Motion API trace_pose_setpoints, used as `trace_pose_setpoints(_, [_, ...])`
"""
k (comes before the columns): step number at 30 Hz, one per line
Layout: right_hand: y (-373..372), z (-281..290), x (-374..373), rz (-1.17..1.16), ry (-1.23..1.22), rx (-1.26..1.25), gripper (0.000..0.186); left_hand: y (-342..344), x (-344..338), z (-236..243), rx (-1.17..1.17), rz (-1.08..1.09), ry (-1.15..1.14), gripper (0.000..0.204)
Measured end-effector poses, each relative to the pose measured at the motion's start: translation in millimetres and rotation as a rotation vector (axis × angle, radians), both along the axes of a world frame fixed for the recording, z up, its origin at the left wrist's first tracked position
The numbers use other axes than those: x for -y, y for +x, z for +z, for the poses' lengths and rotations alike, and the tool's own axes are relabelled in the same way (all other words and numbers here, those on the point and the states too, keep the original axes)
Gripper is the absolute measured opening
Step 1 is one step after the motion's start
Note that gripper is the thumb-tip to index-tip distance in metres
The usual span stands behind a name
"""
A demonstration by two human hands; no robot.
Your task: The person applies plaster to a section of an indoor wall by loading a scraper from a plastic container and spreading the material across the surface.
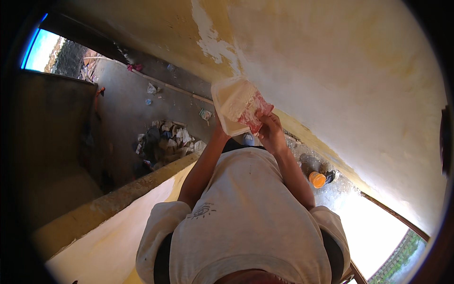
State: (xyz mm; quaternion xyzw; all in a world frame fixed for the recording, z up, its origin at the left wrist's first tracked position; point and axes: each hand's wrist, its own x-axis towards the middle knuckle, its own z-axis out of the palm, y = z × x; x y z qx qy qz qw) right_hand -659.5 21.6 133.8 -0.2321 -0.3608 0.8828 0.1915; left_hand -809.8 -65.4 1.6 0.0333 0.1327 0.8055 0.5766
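In front of my chest my left hand (pixel 221 131) grips a white, shallow, rectangular container (pixel 217 97) by its near left side, with most of the fingers hidden behind it. Cream-coloured paste (pixel 236 105) lies inside. At the container's right side, my right hand (pixel 272 134) is closed on a flat red scraper (pixel 257 110) coated with whitish paste. The scraper rests over the paste and the container's right edge. Close beyond both hands rises a patchy yellow and cream wall (pixel 302 71).
A low yellow wall ledge (pixel 118 199) runs along my left. Beyond it are a rubbish heap (pixel 165 142), a long pole (pixel 175 88) and scattered litter on the grey floor. An orange bucket (pixel 317 179) stands low on the right. Peeled paint (pixel 210 40) marks the wall ahead.
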Motion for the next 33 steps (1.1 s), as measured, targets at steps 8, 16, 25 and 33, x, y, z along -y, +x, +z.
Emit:
trace_pose_setpoints(8, [-53.3,23.0,-7.8,0.018,-0.699,-0.381,0.017,-21.9,-4.1,54.9,-0.074,-0.080,0.326,0.068])
trace_pose_setpoints(16, [-136.2,88.8,-48.7,-0.003,-0.826,-0.768,0.027,-57.3,2.7,29.0,-0.240,0.163,-0.168,0.055])
trace_pose_setpoints(25, [-104.9,170.9,-79.7,-0.163,-0.866,-1.220,0.022,-84.2,5.0,19.2,-0.051,0.060,-0.121,0.056])
trace_pose_setpoints(33, [-101.8,131.5,-22.7,-0.181,-0.683,-0.896,0.022,-97.9,32.3,-5.1,-0.084,0.110,-0.105,0.055])
